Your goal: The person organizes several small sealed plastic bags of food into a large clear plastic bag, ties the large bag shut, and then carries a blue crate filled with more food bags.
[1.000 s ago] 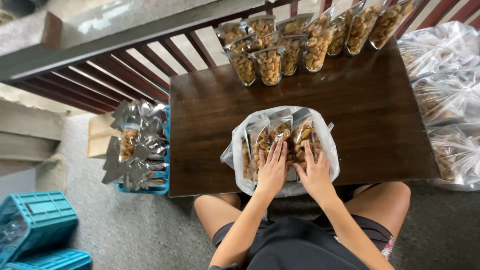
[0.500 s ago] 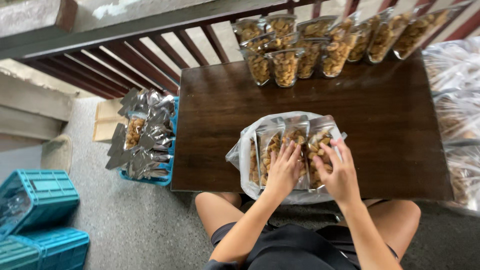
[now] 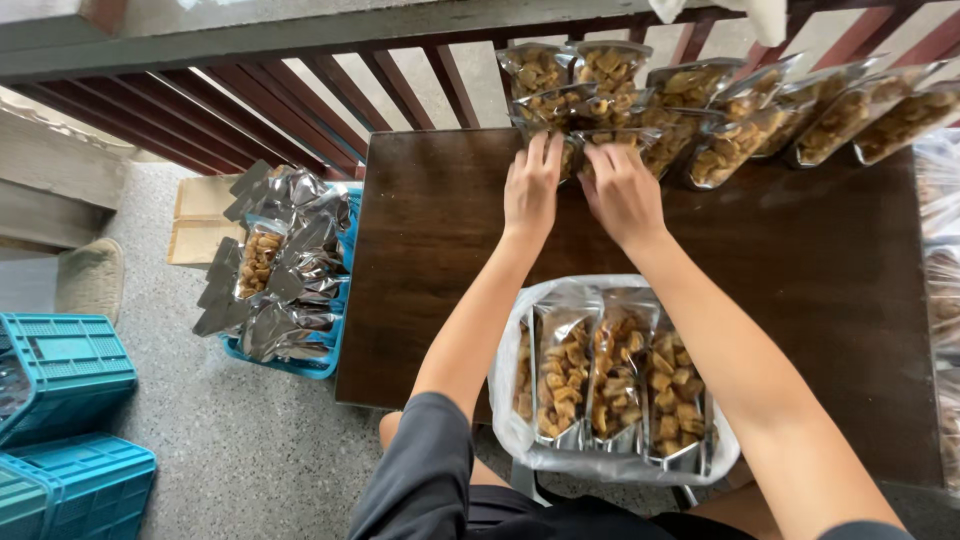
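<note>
Both my arms stretch across the dark wooden table [image 3: 800, 270] to its far edge. My left hand [image 3: 530, 185] and my right hand [image 3: 622, 192] grip one clear snack pouch [image 3: 573, 150] between them, at the front of a row of upright filled pouches [image 3: 730, 110] that runs along the railing side. The pouch is mostly hidden by my fingers. Near the table's front edge lies a white plastic bag [image 3: 505, 400] with several filled pouches [image 3: 615, 375] standing in it.
A blue basket [image 3: 325, 365] heaped with silver pouches [image 3: 285, 270] sits on the floor left of the table. Teal crates [image 3: 60, 375] stand at the lower left. A red-brown railing [image 3: 270, 95] runs behind the table. Clear bags [image 3: 940, 280] lie at the right edge.
My hands have left the white bag at the front edge and moved to the far row, with one pouch between them. The camera has tilted toward the railing.
</note>
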